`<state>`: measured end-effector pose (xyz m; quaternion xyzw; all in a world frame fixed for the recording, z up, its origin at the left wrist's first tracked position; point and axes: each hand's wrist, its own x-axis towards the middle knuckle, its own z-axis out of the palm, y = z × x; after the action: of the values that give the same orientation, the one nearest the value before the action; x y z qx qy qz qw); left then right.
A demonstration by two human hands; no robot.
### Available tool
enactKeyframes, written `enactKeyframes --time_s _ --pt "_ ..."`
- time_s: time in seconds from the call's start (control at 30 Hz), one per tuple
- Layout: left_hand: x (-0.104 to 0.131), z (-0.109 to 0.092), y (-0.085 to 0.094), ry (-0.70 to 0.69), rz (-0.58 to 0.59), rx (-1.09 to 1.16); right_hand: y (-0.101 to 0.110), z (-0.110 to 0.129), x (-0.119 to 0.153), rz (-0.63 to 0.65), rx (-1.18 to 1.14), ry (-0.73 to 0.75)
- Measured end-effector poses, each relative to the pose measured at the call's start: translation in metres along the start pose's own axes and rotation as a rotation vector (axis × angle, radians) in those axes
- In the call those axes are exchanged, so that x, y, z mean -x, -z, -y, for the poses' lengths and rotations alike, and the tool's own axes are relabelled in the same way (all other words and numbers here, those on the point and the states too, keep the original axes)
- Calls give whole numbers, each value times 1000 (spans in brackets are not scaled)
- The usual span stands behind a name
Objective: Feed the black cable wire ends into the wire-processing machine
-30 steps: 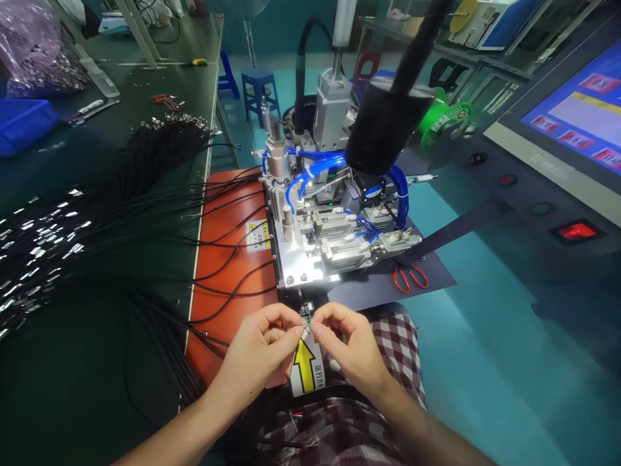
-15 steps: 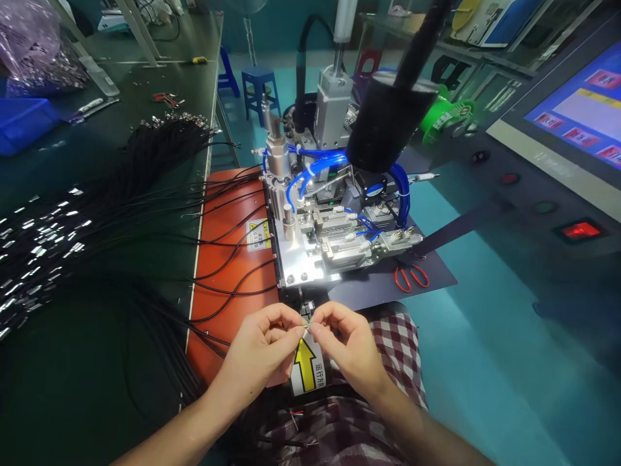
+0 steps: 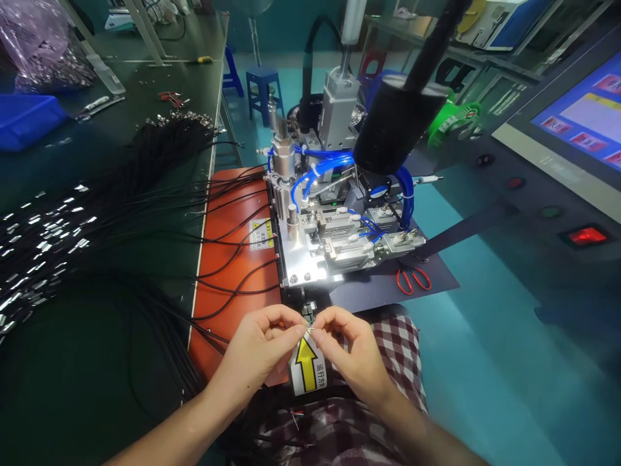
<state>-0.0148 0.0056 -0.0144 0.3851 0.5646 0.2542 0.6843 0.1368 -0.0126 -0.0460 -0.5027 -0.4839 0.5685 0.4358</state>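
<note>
My left hand (image 3: 266,346) and my right hand (image 3: 350,346) meet fingertip to fingertip at the near end of the machine. Each is closed in a pinch on thin wires (image 3: 310,329), pale fine strands mostly hidden by the fingers. Just beyond the fingertips is a small dark metal fixture (image 3: 309,310). Below them shows a white label with a yellow arrow (image 3: 306,366). Loose wire ends, red and white, (image 3: 297,413) lie over the checked cloth on my lap. Black cables (image 3: 237,285) run across the orange surface (image 3: 218,252) to the machine's edge.
The machine (image 3: 330,220) with blue air tubes stands ahead, a black cylinder (image 3: 400,123) above it. Red-handled scissors (image 3: 413,280) lie on the dark plate at right. Bundled black cables (image 3: 160,149) cover the left bench. A control screen (image 3: 587,116) is at right.
Both hands stay pinched together in nearly the same place, with the fingers shifting slightly on the wires. The whole view has moved a little, so the machine sits slightly farther right.
</note>
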Motion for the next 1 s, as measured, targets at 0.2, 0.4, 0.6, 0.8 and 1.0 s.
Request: enactKeyframes --time_s 0.2,0.4,0.6,0.8,1.0 --pt "2 -1 -1 10 -5 -27 9 4 -9 74 -69 -68" --pt "4 -7 -1 28 -4 -26 11 7 -14 156 -85 -128" --pt "1 -4 2 75 88 -8 20 8 -20 327 -150 -225" --pt "1 -3 5 54 100 -71 28 9 -26 384 -134 -222" --pt "-1 -4 4 18 84 -88 25 8 -19 367 -108 -198"
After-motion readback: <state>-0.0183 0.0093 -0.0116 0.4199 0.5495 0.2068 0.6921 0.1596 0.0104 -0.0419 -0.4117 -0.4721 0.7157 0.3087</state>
